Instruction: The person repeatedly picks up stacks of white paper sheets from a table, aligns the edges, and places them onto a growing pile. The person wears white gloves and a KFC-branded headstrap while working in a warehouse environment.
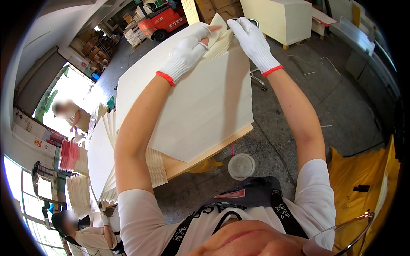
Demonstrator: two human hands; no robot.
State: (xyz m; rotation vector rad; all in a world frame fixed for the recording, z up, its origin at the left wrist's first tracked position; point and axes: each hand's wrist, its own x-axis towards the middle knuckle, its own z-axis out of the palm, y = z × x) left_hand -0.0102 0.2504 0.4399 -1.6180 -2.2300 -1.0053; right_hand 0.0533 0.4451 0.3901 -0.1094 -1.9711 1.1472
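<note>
A wide stack of off-white paper sheets (192, 106) lies in front of me, its far corner lifted, curled and fanned into several layers. My left hand (185, 53), in a white knit glove with a red cuff and bare fingertips showing, is closed on the curled sheets at that corner. Just to the right, my right hand (251, 42) wears a matching glove. Its fingers are stretched out along the right edge of the fanned sheets, close to the corner; its thumb is hidden. A shadow falls across the top sheet below the right hand.
A wooden board (209, 149) supports the stack. More fanned sheets (100, 158) stand at left, with two people beyond. A round tub (241, 166) is on the floor. Yellow sheeting (363, 179) lies at right. A red forklift (162, 21) and a large pale block on a pallet (282, 21) stand behind.
</note>
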